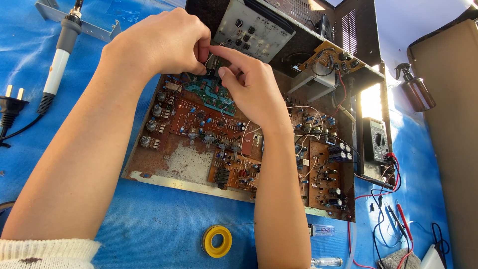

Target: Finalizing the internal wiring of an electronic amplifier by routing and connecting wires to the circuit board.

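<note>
An opened electronics chassis (pixel 189 172) with brown circuit boards, capacitors and loose wires lies on a blue sheet. Both my hands meet over its far part, above a green circuit board (pixel 211 97). My left hand (pixel 159 42) is curled, fingertips pinching a small part that is mostly hidden. My right hand (pixel 249 82) pinches the same small part from the other side, thumb and forefinger closed. What the part is cannot be made out.
A soldering iron (pixel 59 60) and a mains plug (pixel 10 107) lie at the left. A yellow tape roll (pixel 216 241) and two small glass tubes (pixel 323 230) sit near me. A multimeter (pixel 376 140) with red and black leads (pixel 393 209) is at the right, beside a spray bottle (pixel 416 89).
</note>
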